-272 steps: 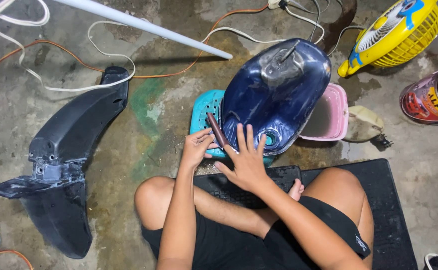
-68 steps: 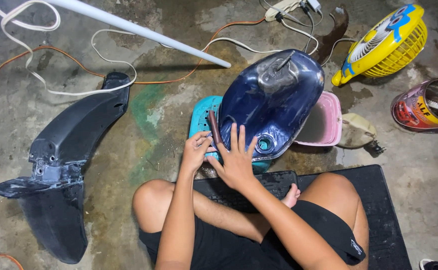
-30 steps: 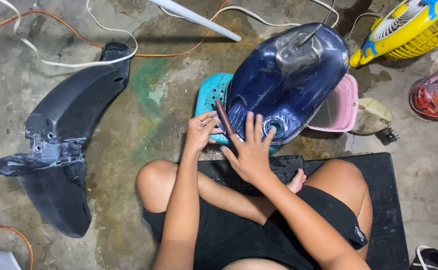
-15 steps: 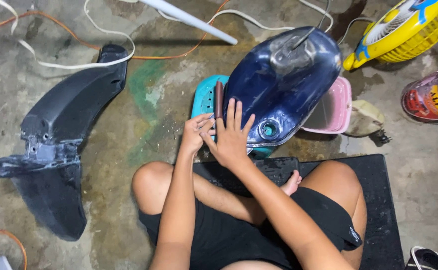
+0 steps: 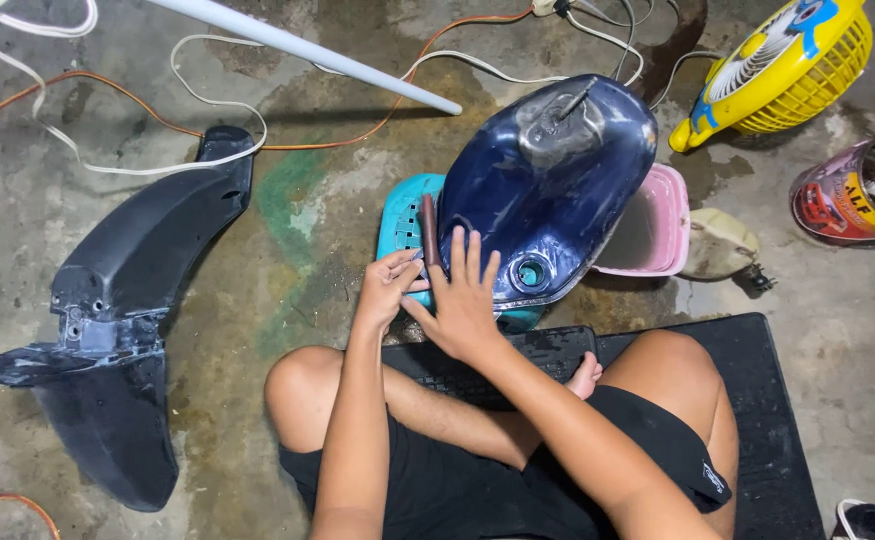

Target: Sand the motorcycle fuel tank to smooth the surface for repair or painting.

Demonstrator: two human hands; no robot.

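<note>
The glossy dark-blue motorcycle fuel tank (image 5: 547,185) rests on a turquoise plastic stool (image 5: 402,215). The right hand (image 5: 462,300), lately lower on the shell, now lies flat with fingers spread; the left hand (image 5: 387,288) seems to pinch a narrow reddish-brown strip (image 5: 427,230) at the tank's edge, so the rubbing has moved leftward.

Black shorts with a small pale label, bare arms, bare legs, bare feet

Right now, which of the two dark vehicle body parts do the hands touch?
The glossy blue fuel tank, propped on the teal basket. Both the left hand and right hand are at its near edge; the matte black fender lies untouched on the floor, far left.
</note>
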